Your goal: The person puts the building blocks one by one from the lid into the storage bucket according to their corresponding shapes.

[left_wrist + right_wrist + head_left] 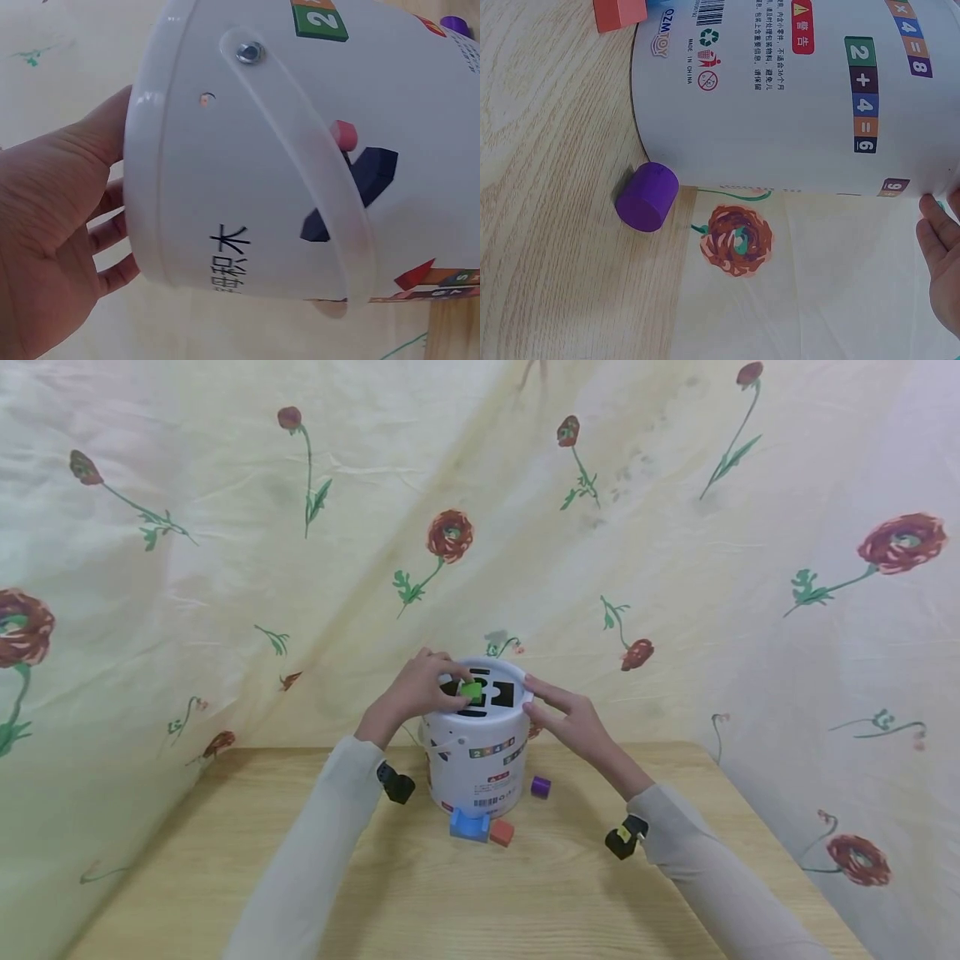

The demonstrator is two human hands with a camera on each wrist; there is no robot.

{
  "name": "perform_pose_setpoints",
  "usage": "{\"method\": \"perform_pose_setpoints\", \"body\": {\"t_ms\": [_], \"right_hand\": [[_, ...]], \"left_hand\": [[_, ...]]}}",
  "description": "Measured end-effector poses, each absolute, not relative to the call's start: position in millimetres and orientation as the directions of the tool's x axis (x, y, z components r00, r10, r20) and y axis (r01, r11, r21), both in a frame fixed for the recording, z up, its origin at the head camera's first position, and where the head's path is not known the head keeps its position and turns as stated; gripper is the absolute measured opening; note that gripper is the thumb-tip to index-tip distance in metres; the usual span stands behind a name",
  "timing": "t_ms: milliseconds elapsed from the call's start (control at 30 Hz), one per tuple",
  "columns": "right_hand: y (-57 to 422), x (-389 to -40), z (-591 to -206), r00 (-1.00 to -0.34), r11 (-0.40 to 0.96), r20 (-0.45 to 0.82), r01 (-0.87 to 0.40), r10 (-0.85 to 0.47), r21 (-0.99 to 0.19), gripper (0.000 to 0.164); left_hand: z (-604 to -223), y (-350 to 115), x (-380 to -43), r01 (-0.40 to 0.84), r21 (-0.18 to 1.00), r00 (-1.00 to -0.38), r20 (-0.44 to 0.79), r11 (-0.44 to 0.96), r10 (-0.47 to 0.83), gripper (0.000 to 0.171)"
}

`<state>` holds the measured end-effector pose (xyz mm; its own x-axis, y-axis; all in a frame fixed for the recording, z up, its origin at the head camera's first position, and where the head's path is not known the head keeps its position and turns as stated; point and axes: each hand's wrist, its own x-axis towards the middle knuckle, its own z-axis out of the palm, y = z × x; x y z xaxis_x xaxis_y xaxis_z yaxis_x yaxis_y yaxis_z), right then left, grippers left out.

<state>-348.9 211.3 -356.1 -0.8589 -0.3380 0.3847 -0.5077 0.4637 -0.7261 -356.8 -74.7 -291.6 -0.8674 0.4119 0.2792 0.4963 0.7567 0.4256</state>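
Note:
A white toy-block bucket [480, 760] stands upright on the table, its lid [516, 675] cut with several black-looking shaped holes. Over the lid, my left hand [420, 689] pinches a green block [472, 692] between thumb and fingers; the block's underside is hidden. In the left wrist view the bucket's rim covers those fingertips. My right hand [573, 722] rests its fingers against the right side of the rim, fingers fairly straight. At the bucket's foot lie a blue block [469, 825] with a notched top, a red block [502, 832] and a purple cylinder [541, 787].
A translucent handle [315, 157] hangs down the bucket's side. The wooden table [480, 902] reaches forward from the bucket. Floral cloth [360, 527] hangs behind and on both sides, close at the bucket's back. Both wrists carry small black cameras.

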Motion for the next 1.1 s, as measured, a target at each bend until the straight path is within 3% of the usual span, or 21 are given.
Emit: {"method": "perform_pose_setpoints", "body": {"t_ms": [500, 1100], "right_hand": [[211.5, -349.1, -357.3, -0.861, 0.467, 0.378, -0.503, -0.339, -0.727, 0.055], [210.3, -349.5, -356.1, -0.874, 0.467, 0.362, -0.481, -0.326, -0.742, 0.055]], "left_hand": [[-307.5, -78.5, -364.0, 0.455, 0.576, -0.889, 0.254, 0.679, 0.38, 0.032], [-310.1, -75.4, -362.7, 0.4, 0.615, -0.915, 0.227, 0.68, 0.333, 0.03]]}}
